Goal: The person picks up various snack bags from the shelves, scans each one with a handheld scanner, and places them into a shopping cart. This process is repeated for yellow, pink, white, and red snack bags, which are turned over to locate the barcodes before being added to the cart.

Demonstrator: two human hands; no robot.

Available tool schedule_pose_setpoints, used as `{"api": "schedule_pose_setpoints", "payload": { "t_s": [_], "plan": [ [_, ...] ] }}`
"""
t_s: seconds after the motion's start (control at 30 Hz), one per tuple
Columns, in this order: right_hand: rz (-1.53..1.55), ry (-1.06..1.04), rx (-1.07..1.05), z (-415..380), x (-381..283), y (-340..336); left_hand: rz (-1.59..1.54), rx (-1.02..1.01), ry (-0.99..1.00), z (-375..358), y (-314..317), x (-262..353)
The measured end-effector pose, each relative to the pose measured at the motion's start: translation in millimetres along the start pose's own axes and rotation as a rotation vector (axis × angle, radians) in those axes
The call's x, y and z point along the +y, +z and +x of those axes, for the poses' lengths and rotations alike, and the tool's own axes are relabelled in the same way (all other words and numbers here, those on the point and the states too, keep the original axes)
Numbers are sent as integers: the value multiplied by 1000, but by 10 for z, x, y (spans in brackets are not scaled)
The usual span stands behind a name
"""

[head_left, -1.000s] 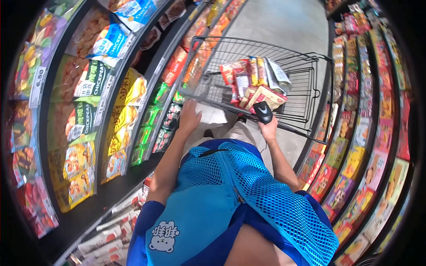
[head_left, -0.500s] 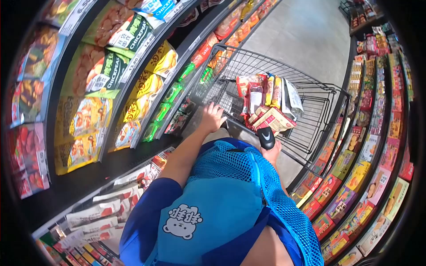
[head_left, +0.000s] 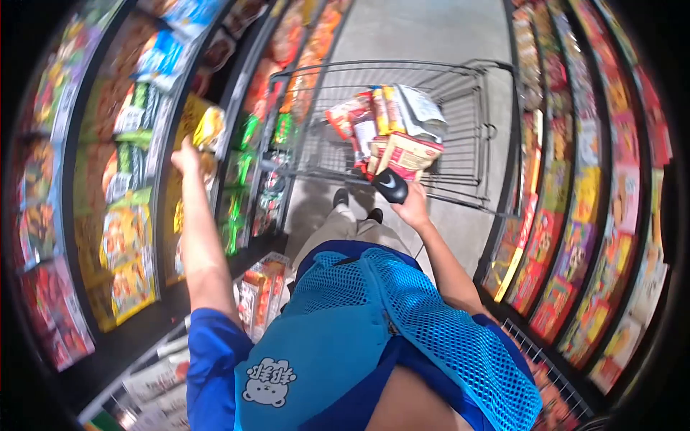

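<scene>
My left hand (head_left: 187, 158) reaches out to the left shelf, at the edge of a yellow snack bag (head_left: 209, 129). Motion smears its fingers, and I cannot tell whether they grip the bag. My right hand (head_left: 411, 206) is wrapped round the handle of a wire shopping cart (head_left: 463, 192), beside a black piece with a white curved mark (head_left: 390, 186). Inside the cart lies a pile of packaged snacks: a red and cream bag (head_left: 408, 153), yellow packs (head_left: 388, 108), a silver-white pouch (head_left: 422, 111) and a red bag (head_left: 348, 115).
Shelves of bagged snacks, with green chickpea bags (head_left: 131, 169) and blue bags (head_left: 159, 56), run along my left. Boxed goods (head_left: 575, 251) fill the right shelves. Grey floor (head_left: 424, 29) stretches ahead of the cart. White packs (head_left: 158, 381) lie low at the left.
My left hand has left the near side of the cart handle and stretched left to the yellow bags. The view has turned, so the cart now sits straighter ahead; my right hand stays on its handle.
</scene>
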State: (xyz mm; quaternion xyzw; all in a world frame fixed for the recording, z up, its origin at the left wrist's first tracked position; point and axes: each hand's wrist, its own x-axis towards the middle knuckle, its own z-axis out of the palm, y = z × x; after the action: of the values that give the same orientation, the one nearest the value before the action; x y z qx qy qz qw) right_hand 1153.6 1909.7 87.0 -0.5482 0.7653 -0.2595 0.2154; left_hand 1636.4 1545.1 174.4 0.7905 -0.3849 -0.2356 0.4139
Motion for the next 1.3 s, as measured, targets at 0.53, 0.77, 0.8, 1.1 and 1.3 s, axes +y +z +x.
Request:
{"api": "schedule_pose_setpoints", "payload": {
  "t_s": [0.53, 0.77, 0.8, 1.1, 1.3],
  "plan": [
    [-7, 84, 213, -62, -93, 187, -789, -32, 11, -651, 374, -322],
    [-8, 134, 222, -60, -199, 181, -756, -230, 71, -855, 227, -742],
    [-18, 130, 231, -57, -193, 201, -624, -249, 167, -928, 212, -794],
    [-27, 160, 198, -25, -124, 235, -476, -101, 892, -1096, 22, -94],
    [377, 266, 173, 27, -320, 63, -911, -602, 831, -1002, -272, 565]
  ]
}}
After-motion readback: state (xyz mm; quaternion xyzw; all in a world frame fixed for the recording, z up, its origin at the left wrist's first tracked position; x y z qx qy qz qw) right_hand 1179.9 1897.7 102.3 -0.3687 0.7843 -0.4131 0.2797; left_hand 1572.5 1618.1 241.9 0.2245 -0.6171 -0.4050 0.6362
